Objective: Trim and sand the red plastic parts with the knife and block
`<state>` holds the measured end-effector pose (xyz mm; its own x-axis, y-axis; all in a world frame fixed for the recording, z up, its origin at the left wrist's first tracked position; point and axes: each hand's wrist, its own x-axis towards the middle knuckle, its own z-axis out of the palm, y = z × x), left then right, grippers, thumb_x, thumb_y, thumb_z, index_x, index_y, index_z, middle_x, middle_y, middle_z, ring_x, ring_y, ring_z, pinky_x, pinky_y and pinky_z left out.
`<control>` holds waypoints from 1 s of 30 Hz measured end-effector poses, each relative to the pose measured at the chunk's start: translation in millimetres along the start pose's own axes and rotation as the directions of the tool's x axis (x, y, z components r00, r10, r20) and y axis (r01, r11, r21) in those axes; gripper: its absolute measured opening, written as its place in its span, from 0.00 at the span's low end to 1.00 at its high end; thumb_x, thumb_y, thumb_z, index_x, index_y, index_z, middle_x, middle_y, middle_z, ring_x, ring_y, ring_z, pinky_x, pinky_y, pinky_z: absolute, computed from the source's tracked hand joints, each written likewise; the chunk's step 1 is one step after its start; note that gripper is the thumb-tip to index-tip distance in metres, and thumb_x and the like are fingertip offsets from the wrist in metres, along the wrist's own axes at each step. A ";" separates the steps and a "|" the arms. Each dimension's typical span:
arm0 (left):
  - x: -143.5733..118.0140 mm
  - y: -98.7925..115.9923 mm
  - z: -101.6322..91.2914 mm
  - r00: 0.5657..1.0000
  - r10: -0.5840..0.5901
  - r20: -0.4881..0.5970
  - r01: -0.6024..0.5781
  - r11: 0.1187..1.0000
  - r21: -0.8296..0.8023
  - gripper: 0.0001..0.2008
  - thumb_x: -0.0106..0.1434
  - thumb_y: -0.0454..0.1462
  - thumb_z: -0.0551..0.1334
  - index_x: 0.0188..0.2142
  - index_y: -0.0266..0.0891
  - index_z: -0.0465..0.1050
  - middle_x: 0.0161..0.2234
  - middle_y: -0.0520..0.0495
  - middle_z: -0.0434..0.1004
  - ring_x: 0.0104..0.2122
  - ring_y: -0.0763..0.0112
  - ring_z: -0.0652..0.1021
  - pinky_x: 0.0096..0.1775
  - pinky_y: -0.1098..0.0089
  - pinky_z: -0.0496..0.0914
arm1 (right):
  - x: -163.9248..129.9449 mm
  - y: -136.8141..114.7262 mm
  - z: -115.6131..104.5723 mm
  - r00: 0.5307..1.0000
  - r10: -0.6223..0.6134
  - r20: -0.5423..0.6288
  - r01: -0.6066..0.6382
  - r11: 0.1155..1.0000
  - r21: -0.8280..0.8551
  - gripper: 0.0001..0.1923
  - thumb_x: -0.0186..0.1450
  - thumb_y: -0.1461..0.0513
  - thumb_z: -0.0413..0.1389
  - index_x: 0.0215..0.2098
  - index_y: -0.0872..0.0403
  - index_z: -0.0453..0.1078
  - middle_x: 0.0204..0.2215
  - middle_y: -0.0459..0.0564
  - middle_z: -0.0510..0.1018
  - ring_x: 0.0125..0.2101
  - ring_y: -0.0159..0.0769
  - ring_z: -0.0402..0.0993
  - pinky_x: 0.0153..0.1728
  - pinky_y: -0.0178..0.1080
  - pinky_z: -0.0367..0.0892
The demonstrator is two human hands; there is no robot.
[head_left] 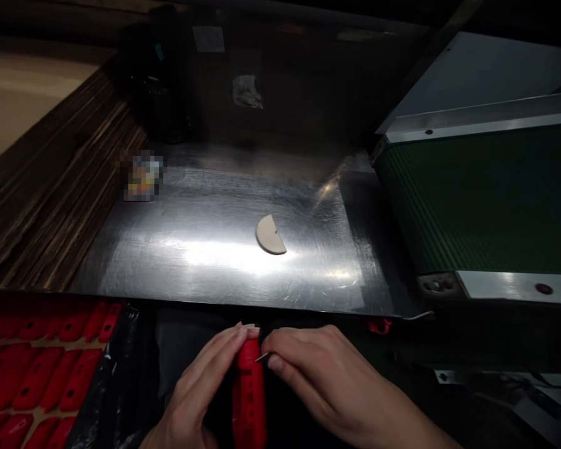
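Below the front edge of the metal table, my left hand [201, 380] grips a long red plastic part [250, 399] held on end, fingers over its top. Slots and notches show along the side facing me. My right hand [325, 374] is closed beside it, pinching a small thin metal blade [262, 357] whose tip meets the red part near its top. The rest of the blade tool is hidden inside my fingers. On the table beyond my hands lies a beige half-round piece [270, 236].
A brushed metal table [206, 218] spans the middle. Stacked cardboard sheets [51, 168] stand at left, above rows of red plastic parts [40, 377] beside black plastic film [116, 374]. A green conveyor belt [486, 199] with metal side rails juts in from the right.
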<state>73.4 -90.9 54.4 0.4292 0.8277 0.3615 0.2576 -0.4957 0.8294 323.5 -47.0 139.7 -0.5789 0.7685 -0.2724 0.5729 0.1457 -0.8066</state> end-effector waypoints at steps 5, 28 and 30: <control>2.4 5.5 -1.3 1.000 0.017 -0.015 -0.017 0.999 0.039 0.50 0.65 0.50 0.74 0.76 0.32 0.56 0.67 0.27 0.73 0.65 0.44 0.76 0.65 0.55 0.74 | 3.3 -4.1 3.1 0.999 -0.030 -0.017 0.029 0.997 -0.075 0.16 0.83 0.56 0.45 0.37 0.49 0.62 0.31 0.39 0.72 0.28 0.30 0.64 0.31 0.39 0.52; 2.6 9.0 -6.1 0.997 0.076 0.016 -0.077 0.991 0.112 0.48 0.65 0.51 0.73 0.75 0.30 0.58 0.63 0.28 0.75 0.63 0.42 0.77 0.61 0.52 0.77 | 3.2 -15.2 4.4 0.997 0.025 0.067 -0.012 0.983 -0.183 0.13 0.81 0.59 0.48 0.38 0.50 0.65 0.33 0.42 0.80 0.27 0.33 0.75 0.26 0.39 0.54; 2.1 8.5 -7.4 0.996 0.084 0.010 -0.085 0.988 0.128 0.48 0.65 0.50 0.73 0.74 0.29 0.58 0.63 0.28 0.76 0.62 0.41 0.78 0.61 0.52 0.77 | 3.3 -15.1 4.3 0.996 0.032 0.086 -0.018 0.987 -0.158 0.13 0.81 0.59 0.47 0.37 0.50 0.65 0.34 0.43 0.81 0.28 0.33 0.76 0.27 0.38 0.55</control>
<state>70.1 -91.4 65.4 0.4583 0.7803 0.4256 0.3291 -0.5937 0.7343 310.5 -49.3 148.7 -0.6080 0.7166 -0.3419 0.6678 0.2286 -0.7083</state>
